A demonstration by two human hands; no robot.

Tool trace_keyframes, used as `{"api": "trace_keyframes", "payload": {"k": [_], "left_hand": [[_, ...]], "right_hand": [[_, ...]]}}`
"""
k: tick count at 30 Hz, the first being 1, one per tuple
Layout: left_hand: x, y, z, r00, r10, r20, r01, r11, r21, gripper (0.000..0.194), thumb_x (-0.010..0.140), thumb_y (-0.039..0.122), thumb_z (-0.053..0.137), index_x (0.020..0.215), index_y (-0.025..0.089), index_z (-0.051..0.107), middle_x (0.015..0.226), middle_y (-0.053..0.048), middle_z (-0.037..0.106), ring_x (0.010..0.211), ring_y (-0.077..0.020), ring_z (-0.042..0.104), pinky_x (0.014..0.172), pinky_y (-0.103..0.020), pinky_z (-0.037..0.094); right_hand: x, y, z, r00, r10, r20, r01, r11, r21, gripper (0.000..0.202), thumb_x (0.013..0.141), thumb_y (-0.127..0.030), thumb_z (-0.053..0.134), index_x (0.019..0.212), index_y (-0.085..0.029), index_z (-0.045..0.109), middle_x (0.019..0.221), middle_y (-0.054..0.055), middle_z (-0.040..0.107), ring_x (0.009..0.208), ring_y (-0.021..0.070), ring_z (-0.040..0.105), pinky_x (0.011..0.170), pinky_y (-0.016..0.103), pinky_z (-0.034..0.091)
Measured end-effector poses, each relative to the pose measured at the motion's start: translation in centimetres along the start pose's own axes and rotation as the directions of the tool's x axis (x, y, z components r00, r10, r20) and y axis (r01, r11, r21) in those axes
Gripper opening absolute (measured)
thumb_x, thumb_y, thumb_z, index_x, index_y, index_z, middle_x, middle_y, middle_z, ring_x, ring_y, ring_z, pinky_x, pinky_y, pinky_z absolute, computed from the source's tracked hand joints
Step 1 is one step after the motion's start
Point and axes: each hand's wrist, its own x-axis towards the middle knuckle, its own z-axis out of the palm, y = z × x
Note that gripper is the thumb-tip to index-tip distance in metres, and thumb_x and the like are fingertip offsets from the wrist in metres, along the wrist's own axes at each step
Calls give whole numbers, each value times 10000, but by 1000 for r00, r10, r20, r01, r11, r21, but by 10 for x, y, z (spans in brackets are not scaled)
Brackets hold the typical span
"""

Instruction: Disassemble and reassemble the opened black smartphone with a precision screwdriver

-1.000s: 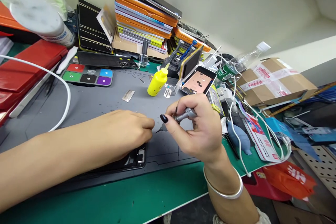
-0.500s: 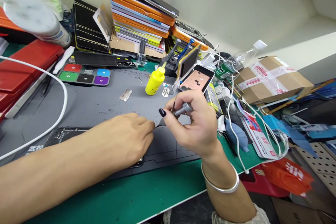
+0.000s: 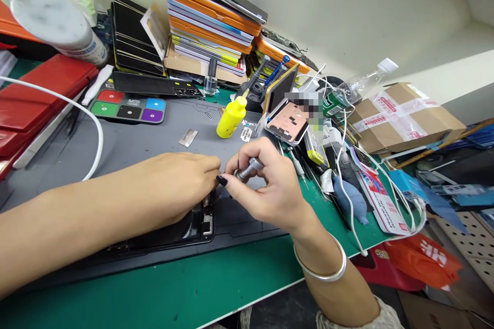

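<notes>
My right hand [image 3: 266, 185] grips a grey metal screwdriver [image 3: 250, 168] between thumb and fingers, its lower end pointing down and left. My left hand [image 3: 189, 180] meets it there with fingers curled together; whatever they pinch is hidden from view. Beneath my left hand and forearm lies an opened black phone [image 3: 183, 232], its inner parts showing at the right end. The screwdriver's tip cannot be seen behind my fingers. Both hands are over the grey work mat [image 3: 247, 221].
A yellow dropper bottle [image 3: 231, 119] and a small metal plate [image 3: 188, 138] are beyond my hands. A coloured tray [image 3: 129, 108] sits at left, near a white cable [image 3: 101, 139]. Tweezers, a blue air blower [image 3: 349, 200] and cables crowd the right. Stacked boxes [image 3: 212, 18] line the back.
My right hand and the screwdriver have moved left, close against my left hand's fingers. My left hand has shifted slightly left, and more of the phone's right end shows.
</notes>
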Motion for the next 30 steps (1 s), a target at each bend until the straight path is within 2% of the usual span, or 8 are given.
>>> {"api": "trace_keyframes", "payload": {"k": [3,5,8,10,17,22,26,30], "left_hand": [[-2,1,-6,999,30,-32,-30,999,15,134,842,92,564,796,214,597,820,-33,660,705,-184,627,653,-295,462],[-4,1,-9,995,57,-76,-58,998,-8,157,846,95,550,754,221,574,756,-17,634,644,-176,587,601,-299,419],[-6,3,-12,994,74,-77,-80,994,-77,162,880,122,526,774,226,590,774,-5,631,658,-170,586,605,-304,409],[-5,6,-14,996,74,-53,-79,992,-103,158,891,132,523,798,224,612,817,-5,644,692,-170,603,629,-308,424],[2,16,-16,988,150,-25,-151,987,-54,216,874,80,536,746,215,647,790,0,667,696,-169,613,618,-308,418],[-2,17,-2,972,184,-147,-176,982,61,259,781,-13,534,676,222,569,715,6,608,654,-188,533,614,-344,360],[-5,20,2,964,197,-177,-187,980,74,234,804,6,558,701,215,581,726,5,602,646,-188,522,617,-348,360],[-4,22,-6,976,208,-64,-202,975,98,211,810,-4,556,765,189,629,774,-26,635,659,-204,570,604,-338,412]], "right_hand": [[3,4,3,998,64,-7,-64,997,54,240,812,-173,637,865,-248,415,774,-58,629,509,53,556,456,176,468],[5,7,6,985,170,-19,-166,978,123,253,809,-196,643,862,-251,402,751,-69,628,459,52,562,413,168,455],[9,13,8,937,350,-7,-335,903,268,276,808,-229,653,847,-253,381,711,-90,623,408,66,597,350,151,422],[10,17,7,913,407,4,-384,859,339,280,798,-230,656,838,-252,380,677,-107,608,381,71,596,331,148,415],[15,16,-7,909,371,-191,-292,893,342,262,736,-199,673,817,-249,428,657,-114,536,372,68,548,295,177,472],[17,15,-14,906,339,-255,-239,905,353,255,730,-195,665,814,-248,431,669,-108,541,363,64,544,288,179,485],[16,17,-17,900,340,-272,-243,911,333,255,756,-198,683,813,-244,439,682,-109,536,374,51,553,301,157,467],[14,19,-18,906,317,-280,-233,927,295,247,765,-186,678,817,-247,445,679,-110,545,383,52,560,309,156,453]]}}
